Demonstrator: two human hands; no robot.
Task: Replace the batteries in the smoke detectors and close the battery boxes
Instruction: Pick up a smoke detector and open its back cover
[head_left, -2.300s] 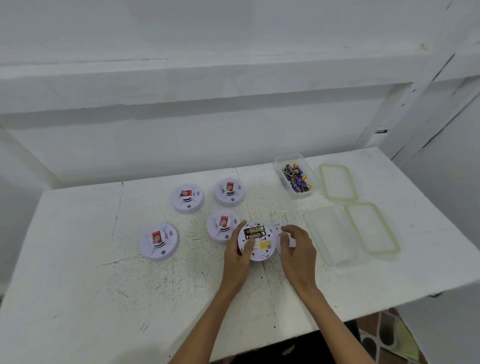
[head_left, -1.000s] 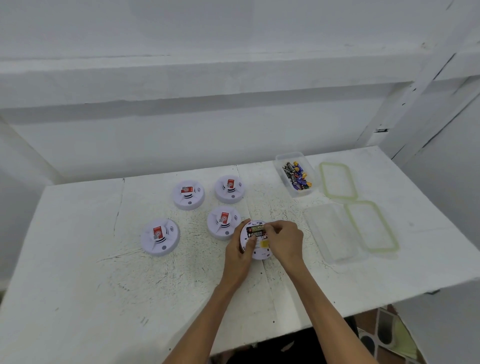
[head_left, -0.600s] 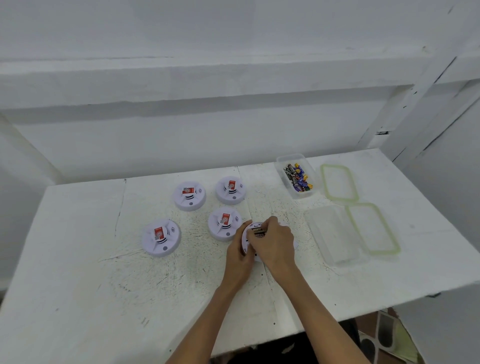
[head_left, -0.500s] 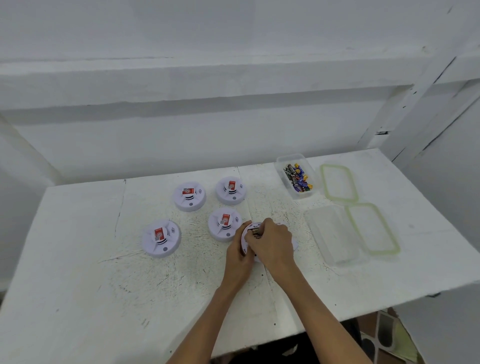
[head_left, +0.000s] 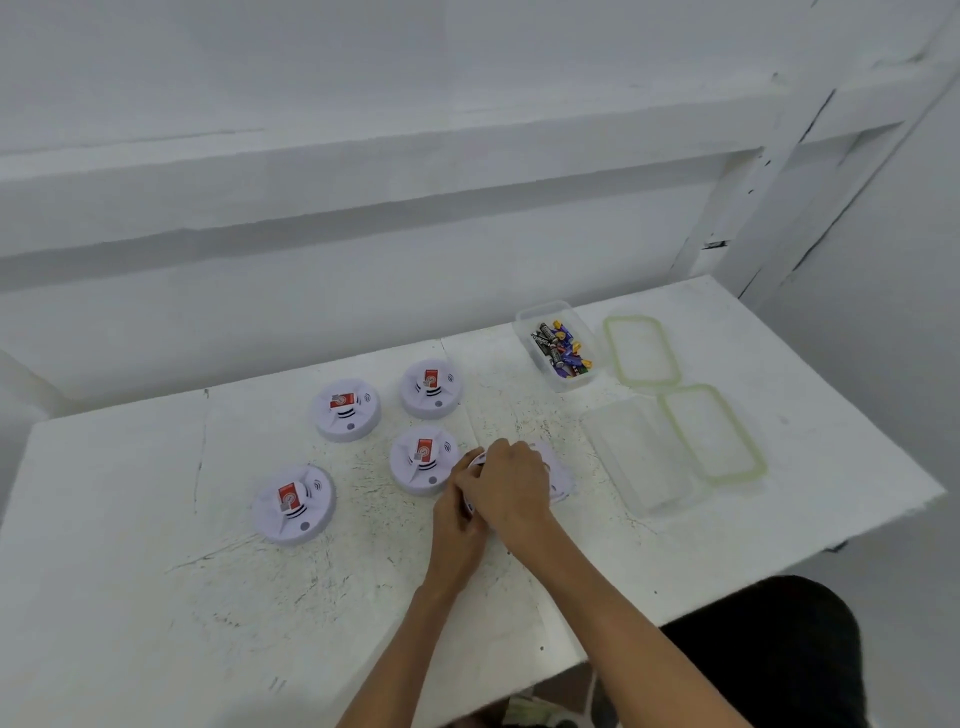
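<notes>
On the worktop (head_left: 156, 597), the left hand (head_left: 457, 519) grips the rim of a smoke detector (head_left: 475, 461); the right hand (head_left: 511, 483) covers it, its grasp hidden, I can't tell. Four other detectors (head_left: 293, 504) lie face up nearby, probably all left to do.

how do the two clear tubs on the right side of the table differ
The far tub holds a pile of batteries; the near tub looks empty. The far tub's lid lies beside it, just clear of its wall; the near tub's lid seems to overlap its right edge. Both tubs are clear plastic and uncovered, and each has its green-rimmed lid lying to its right.
</notes>
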